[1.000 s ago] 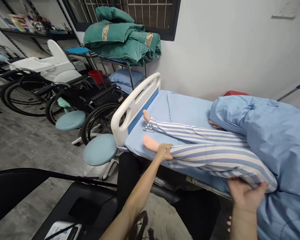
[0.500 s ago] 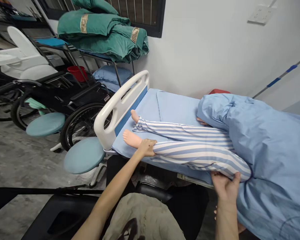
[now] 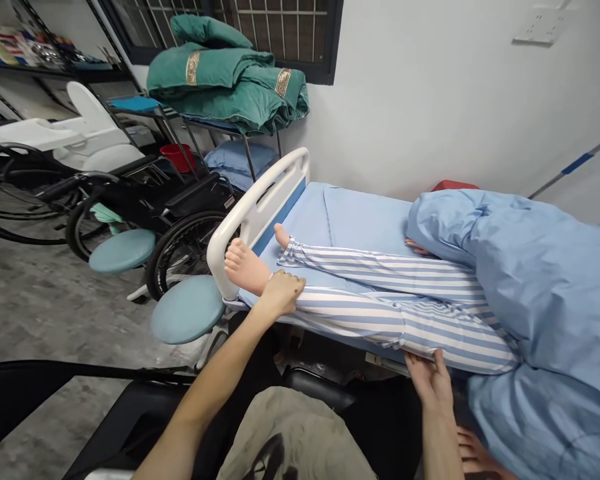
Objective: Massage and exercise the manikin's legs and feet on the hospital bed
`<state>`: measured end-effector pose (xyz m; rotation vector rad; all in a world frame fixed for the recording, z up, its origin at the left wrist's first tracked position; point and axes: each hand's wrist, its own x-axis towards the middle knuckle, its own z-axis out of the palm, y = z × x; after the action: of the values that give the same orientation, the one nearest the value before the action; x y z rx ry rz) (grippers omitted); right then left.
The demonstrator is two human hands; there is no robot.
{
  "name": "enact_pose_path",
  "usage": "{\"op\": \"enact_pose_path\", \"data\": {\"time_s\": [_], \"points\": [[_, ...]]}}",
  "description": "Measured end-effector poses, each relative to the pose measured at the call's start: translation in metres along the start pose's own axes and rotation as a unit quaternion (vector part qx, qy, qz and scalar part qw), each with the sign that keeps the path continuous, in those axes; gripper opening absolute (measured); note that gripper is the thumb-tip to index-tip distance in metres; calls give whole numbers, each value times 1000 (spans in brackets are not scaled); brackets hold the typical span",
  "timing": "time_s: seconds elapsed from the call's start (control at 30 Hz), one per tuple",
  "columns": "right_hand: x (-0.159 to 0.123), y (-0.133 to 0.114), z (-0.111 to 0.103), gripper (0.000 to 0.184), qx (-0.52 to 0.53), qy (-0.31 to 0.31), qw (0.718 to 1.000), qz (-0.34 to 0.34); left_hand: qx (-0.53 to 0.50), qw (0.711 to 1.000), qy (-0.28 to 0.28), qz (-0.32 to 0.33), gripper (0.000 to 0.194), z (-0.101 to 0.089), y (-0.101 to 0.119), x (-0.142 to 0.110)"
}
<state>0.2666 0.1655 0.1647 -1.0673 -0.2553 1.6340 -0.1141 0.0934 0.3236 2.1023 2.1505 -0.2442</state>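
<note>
A leg [image 3: 350, 311] in blue-and-white striped trousers lies along the near side of the bed; its smooth foot [image 3: 247, 267], like a mannequin's, points up beside the bed's end board. My left hand [image 3: 283, 293] is wrapped over the ankle at the trouser cuff. Palm up, my right hand [image 3: 430, 380] cups the same leg from below near the knee, thumb along its near side; fingers under the leg are partly hidden. The other leg [image 3: 380, 263] lies flat behind it. A blue quilt [image 3: 540, 280] covers the body above the thighs.
The white end board [image 3: 220, 253] rises close to the foot. Round stools [image 3: 187, 310] and a wheelchair [image 3: 180, 247] stand at left. Green folded bedding [image 3: 230, 93] is piled behind. Another hand [image 3: 473, 457] shows below the quilt, and fingers [image 3: 417, 247] poke out at its far edge.
The near foot has risen and shifted toward the end board, and the bent knee has straightened somewhat. My left hand keeps its ankle grip; my right hand has slid toward the shin. The view has shifted.
</note>
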Motion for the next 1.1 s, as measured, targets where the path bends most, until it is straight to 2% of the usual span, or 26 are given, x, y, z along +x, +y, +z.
{"op": "enact_pose_path", "data": {"time_s": [0.17, 0.3, 0.43, 0.57, 0.7, 0.9, 1.1], "points": [[-12, -12, 0, 33, 11, 1, 1000, 0, -4, 1000, 1, -8, 38, 13, 1, -4], [-25, -26, 3, 37, 31, -4, 1000, 2, -55, 998, -7, -30, 36, 43, 3, -4], [-36, -40, 16, 39, 49, 4, 999, -19, -116, 992, 23, -45, 37, 74, 11, 5], [-37, -57, 27, 40, 72, 6, 995, -62, -185, 982, 39, -29, 47, 100, 34, 28], [-30, -77, 31, 44, 98, 16, 994, -54, -244, 969, 24, -29, 53, 121, 68, 55], [-22, -100, 40, 53, 103, 8, 991, -90, -289, 957, 23, -18, 60, 129, 104, 78], [-27, -109, 52, 53, 96, 1, 989, -109, -300, 954, 27, -14, 65, 131, 114, 86]]}}
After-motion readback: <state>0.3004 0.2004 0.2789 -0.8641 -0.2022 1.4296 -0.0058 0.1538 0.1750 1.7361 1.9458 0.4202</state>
